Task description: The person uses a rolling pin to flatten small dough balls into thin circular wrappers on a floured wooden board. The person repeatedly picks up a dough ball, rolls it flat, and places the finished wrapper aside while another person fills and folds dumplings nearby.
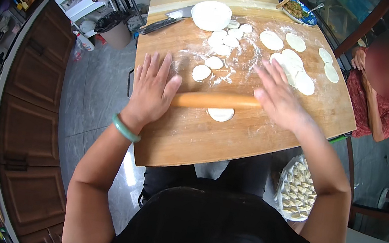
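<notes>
A wooden rolling pin (216, 101) lies across a dough disc (221, 114) on the floured wooden board (172, 144). The left end of the pin is under my left hand (152, 89), whose fingers are stretched out flat. My right hand (278, 96) rests over the right end, fingers extended and slightly blurred. Beyond the pin are two small dough discs (201, 73) and a cluster of flattened pieces (224, 40). Larger rolled wrappers (291, 66) overlap near my right fingertips. A white bowl (211, 15) stands at the back beside a black-handled knife (161, 25).
At the far right corner sits a blue patterned dish (297, 12) of filling with chopsticks and a spoon. A person in a red top (380, 99) is at the right. Below the board's right side is a tray of dumplings (296, 190). A lined bin (116, 30) stands left.
</notes>
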